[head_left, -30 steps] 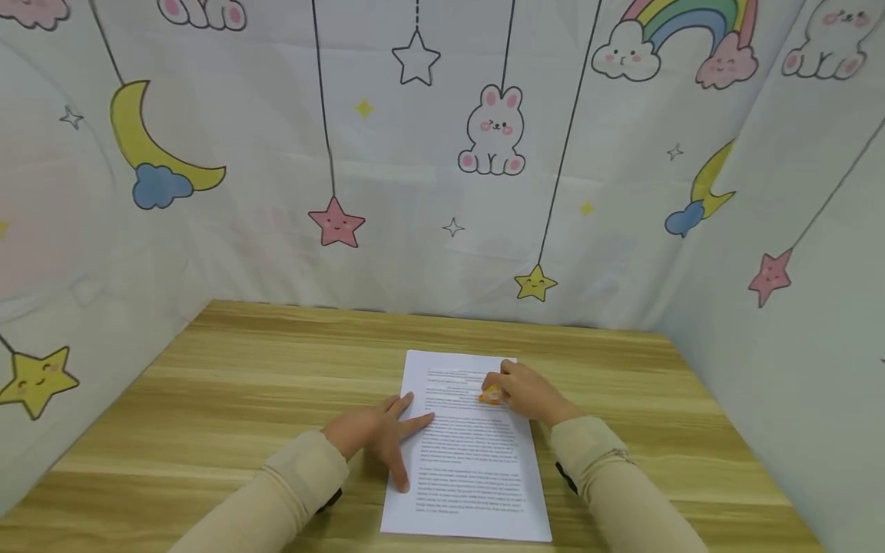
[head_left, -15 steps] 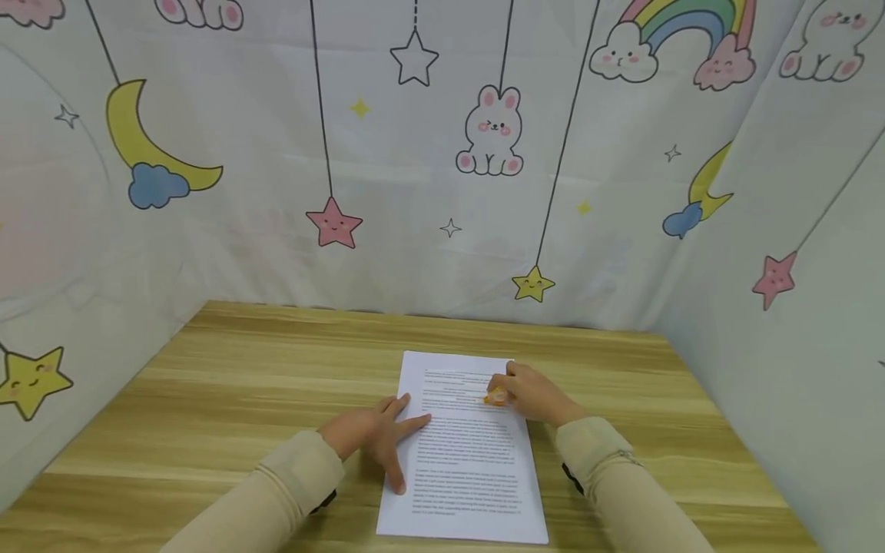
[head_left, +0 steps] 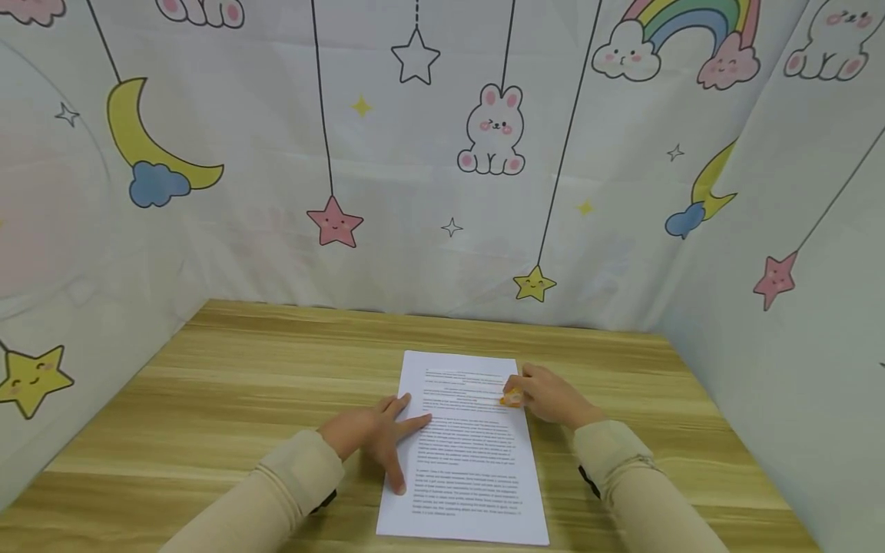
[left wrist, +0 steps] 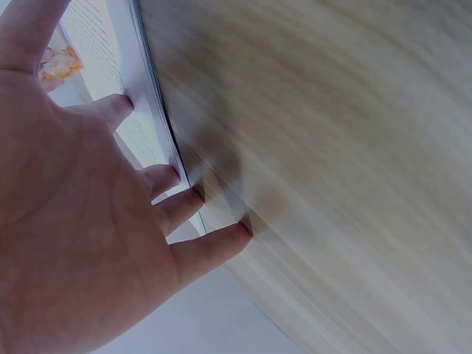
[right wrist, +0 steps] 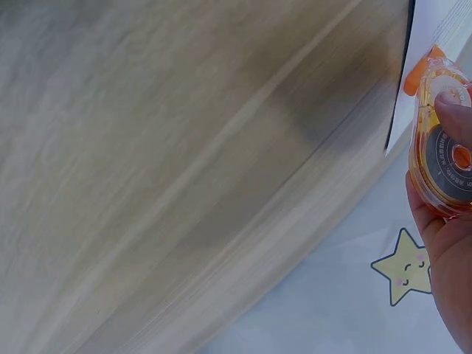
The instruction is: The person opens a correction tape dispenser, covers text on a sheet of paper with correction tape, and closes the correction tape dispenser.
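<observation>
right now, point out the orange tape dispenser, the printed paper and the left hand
Orange tape dispenser (right wrist: 444, 162): right wrist view, on its dark reel
Printed paper (head_left: 465, 445): head view, on the text near mid-page
Left hand (head_left: 376, 434): head view, on the back of the hand

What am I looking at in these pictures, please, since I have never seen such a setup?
No machine is at work here, only a person. The wide picture comes from a camera on the head; the two others come from a camera on each wrist. On the brown wood-grain table lies a stack of white printed paper sheets. The bare left hand rests spread at the stack's left edge. The bare right hand has in its grip a rounded plastic tape dispenser, clear and orange.
</observation>
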`<state>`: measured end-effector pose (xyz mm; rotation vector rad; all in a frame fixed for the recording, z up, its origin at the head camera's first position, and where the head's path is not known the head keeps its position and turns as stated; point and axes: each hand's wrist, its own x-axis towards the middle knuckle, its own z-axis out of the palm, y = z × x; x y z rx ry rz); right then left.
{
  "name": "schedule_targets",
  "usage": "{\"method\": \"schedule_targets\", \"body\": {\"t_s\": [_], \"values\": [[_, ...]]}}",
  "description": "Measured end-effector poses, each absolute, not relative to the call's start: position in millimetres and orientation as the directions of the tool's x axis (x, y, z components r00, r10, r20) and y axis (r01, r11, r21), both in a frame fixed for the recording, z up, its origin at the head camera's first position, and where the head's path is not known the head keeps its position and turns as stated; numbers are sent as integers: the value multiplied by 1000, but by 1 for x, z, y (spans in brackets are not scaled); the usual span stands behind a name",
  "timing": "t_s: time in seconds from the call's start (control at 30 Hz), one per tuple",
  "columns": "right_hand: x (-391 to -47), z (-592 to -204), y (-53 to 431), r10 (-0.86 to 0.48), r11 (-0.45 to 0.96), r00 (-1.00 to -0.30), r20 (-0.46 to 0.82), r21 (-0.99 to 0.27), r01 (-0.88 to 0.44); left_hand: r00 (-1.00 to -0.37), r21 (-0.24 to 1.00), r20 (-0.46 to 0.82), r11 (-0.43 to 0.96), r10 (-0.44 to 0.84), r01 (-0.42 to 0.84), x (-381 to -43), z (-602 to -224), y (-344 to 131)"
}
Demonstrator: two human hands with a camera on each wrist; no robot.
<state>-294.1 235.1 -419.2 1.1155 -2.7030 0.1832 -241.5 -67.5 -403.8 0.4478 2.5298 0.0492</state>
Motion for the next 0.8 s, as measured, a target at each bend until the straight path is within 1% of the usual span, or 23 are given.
{"method": "schedule_targets", "body": {"t_s": [0.1, 0.23, 0.3, 0.33, 0.47, 0.57, 0.7, 0.8], "values": [[-293, -418, 240, -676, 711, -698, 236, -39, -702, -783, 134, -525, 941, 333, 311, -240, -402, -67], [-293, -417, 243, -687, 696, -685, 243, -51, -716, -784, 134, -520, 939, 338, 315, -240, -401, -67], [-293, -417, 243, -682, 697, -690, 242, -70, -714, -786, 141, -517, 940, 339, 312, -240, -402, -68], [-294, -417, 243, -674, 702, -699, 238, -86, -707, -785, 144, -519, 940, 338, 309, -240, -401, -68], [-296, -418, 249, -574, 769, -795, 196, -206, -605, -793, 164, -503, 939, 344, 303, -240, -401, -68], [-294, -417, 254, -494, 806, -848, 190, -267, -529, -799, 169, -489, 937, 349, 306, -239, -401, -67], [-288, -413, 250, -463, 806, -855, 233, -290, -516, -799, 165, -492, 938, 347, 305, -238, -401, -68], [-284, -410, 240, -483, 786, -838, 252, -296, -542, -796, 167, -499, 939, 343, 299, -239, -404, -70]]}}
